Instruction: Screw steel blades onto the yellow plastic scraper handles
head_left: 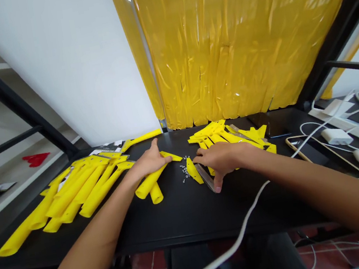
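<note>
Left hand (149, 161) rests on a yellow plastic tube (149, 181); right hand (220, 162) sits over a flat yellow piece (194, 171) and steel strip (205, 178); small screws (183, 171) lie between, on the black worktop (180, 225), beside a yellow tube pile (76, 192).

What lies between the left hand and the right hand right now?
In the head view, a small cluster of screws and a yellow piece lie on the black desk between the left hand and the right hand.
</note>
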A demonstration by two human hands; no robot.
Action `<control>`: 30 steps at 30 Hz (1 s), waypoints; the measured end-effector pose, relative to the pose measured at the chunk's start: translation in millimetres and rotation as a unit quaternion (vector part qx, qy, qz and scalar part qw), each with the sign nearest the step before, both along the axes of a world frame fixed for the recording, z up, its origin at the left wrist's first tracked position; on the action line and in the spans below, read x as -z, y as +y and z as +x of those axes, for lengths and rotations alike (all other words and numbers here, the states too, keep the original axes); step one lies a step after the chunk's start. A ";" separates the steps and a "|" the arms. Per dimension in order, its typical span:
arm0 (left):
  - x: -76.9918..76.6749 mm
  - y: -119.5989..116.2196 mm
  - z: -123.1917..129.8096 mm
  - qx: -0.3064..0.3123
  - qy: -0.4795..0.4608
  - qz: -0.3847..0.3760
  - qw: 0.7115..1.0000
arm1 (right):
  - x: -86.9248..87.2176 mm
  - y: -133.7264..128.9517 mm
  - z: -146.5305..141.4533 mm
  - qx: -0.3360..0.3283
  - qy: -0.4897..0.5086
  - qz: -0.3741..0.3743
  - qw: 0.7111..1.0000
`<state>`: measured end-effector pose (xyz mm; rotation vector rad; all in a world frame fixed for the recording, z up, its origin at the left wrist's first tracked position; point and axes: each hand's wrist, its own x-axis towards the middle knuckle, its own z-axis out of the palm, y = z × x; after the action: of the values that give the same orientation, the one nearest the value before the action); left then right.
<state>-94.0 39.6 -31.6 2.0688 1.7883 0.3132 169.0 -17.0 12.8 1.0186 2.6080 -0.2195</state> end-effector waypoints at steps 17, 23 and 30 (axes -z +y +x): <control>-3.5 -15.7 13.8 -0.023 0.082 0.055 0.995 | -4.2 7.4 -18.6 0.099 -0.051 -0.038 0.993; -10.1 -22.4 18.2 -0.012 0.119 0.073 0.990 | -5.5 7.1 -21.5 0.106 -0.063 -0.034 0.992; -14.3 -32.2 24.8 -0.021 0.144 0.115 0.983 | -6.0 2.4 -5.6 0.067 -0.012 -0.026 0.997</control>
<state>-69.2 7.4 -17.3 2.3387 2.0486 0.2528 163.4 -14.6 18.7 1.1703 2.5010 -0.3029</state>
